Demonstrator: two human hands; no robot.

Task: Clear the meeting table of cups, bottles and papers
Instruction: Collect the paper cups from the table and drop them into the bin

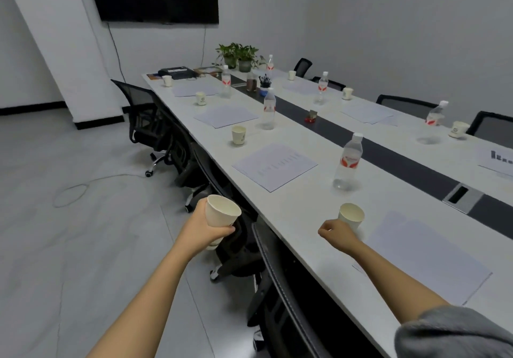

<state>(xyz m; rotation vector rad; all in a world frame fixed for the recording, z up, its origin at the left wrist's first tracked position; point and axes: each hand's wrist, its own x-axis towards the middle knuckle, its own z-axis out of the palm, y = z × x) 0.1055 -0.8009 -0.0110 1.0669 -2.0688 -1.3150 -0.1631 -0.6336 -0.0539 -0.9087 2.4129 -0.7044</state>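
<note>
a long white table (299,207) with a dark centre strip runs from near right to far left. nearest, the left hand (204,228) grips an upright paper cup (222,213) off the table's edge. the right hand (337,234), fingers curled, is just short of a second cup (352,212) standing on the table, grip unclear. beyond lie flat paper sheets (274,166), clear plastic bottles (348,163) and more cups (238,135).
</note>
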